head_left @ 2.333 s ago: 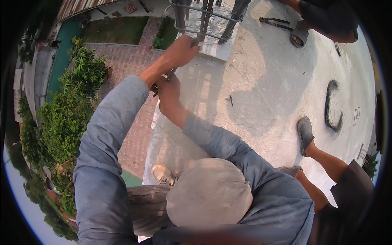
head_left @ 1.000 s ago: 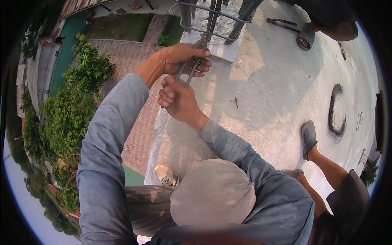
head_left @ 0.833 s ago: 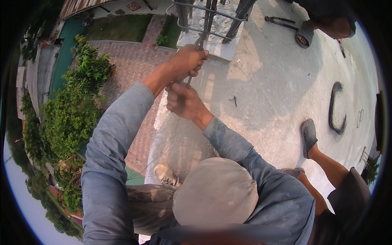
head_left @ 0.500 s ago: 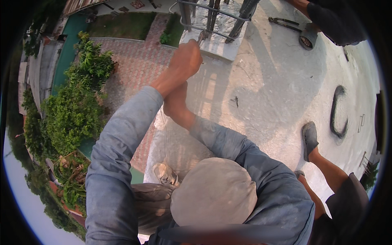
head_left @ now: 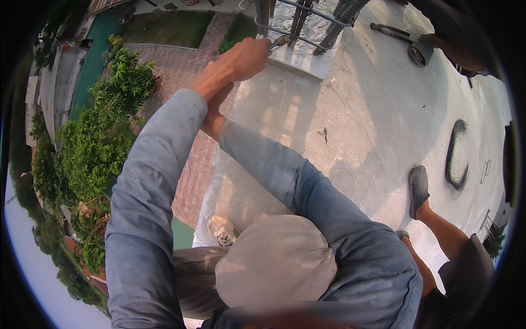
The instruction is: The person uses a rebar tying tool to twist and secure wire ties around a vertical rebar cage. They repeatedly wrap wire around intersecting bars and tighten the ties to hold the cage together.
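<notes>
1. As the person leans out from the edge of a pale concrete rooftop, the left hand is clenched around a slim metal tool, whose tip shows just past the knuckles and points at the steel bar cage rising from the slab edge.

2. Tucked directly beneath the left wrist, the right hand is mostly hidden, so whether it is grasping anything cannot be told; it appears pressed up against the left forearm, probably to steady the reach toward the cage.

3. Both grey sleeves stretch toward the cage, which stands at the roof's brink, with a brick-paved yard and green shrubs far below on its left; that placement would explain the braced, two-armed posture.

4. To the right of the cage, a second person's hand rests near a round dark object on the slab, well apart from the tool.

5. Further from the cage, towards the lower right, another worker's leg and grey shoe stand on the concrete beside a curved dark hose.
</notes>
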A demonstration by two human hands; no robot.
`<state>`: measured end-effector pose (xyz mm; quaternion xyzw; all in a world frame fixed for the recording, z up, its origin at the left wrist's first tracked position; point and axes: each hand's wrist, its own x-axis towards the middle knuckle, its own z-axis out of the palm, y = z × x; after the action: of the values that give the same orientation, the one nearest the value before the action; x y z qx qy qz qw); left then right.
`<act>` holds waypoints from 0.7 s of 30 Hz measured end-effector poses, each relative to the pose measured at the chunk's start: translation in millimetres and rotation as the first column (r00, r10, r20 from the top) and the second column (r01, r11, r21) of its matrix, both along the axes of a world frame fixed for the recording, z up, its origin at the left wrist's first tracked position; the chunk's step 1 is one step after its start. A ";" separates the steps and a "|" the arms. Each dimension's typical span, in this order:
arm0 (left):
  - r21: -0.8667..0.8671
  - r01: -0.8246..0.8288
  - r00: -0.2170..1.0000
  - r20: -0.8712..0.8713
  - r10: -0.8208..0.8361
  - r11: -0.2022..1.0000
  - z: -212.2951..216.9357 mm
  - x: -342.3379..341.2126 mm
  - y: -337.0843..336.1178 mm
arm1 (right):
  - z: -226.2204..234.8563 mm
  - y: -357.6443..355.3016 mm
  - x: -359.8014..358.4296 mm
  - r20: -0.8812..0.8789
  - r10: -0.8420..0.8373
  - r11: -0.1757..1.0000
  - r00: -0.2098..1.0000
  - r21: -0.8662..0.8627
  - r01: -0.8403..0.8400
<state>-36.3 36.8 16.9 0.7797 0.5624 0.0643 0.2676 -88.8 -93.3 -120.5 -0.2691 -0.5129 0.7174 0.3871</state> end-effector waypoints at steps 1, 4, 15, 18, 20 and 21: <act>-0.023 -0.002 1.000 0.000 0.002 1.000 1.9 -0.5 0.7 | 13.8 1.0 4.8 0.015 0.006 0.999 1.000 -0.041 -0.006; -0.064 0.023 1.000 0.008 -0.022 0.998 13.5 -3.3 -0.3 | 59.1 6.9 15.1 -0.393 -0.297 0.762 0.870 -0.646 -0.031; -0.851 -0.021 0.787 0.310 0.534 0.525 48.2 11.6 -1.5 | 115.7 -0.1 94.2 -0.692 -0.450 0.685 0.564 -0.673 -0.278; -0.795 -0.125 0.866 0.205 0.456 0.594 44.6 11.8 1.6 | 121.0 5.8 86.3 -0.646 -0.483 0.657 0.591 -0.713 -0.243; -0.790 -0.087 0.899 0.199 0.389 0.606 41.4 7.3 8.0 | 115.8 10.6 75.5 -0.634 -0.507 0.644 0.584 -0.729 -0.231; -0.812 -0.016 0.908 0.232 0.349 0.583 42.0 2.2 14.2 | 110.9 14.3 68.9 -0.612 -0.512 0.647 0.603 -0.736 -0.198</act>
<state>-34.1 51.0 58.9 0.4882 0.5494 -0.0199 0.6778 -19.9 -79.0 -9.7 -0.1109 0.0790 0.8598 0.4921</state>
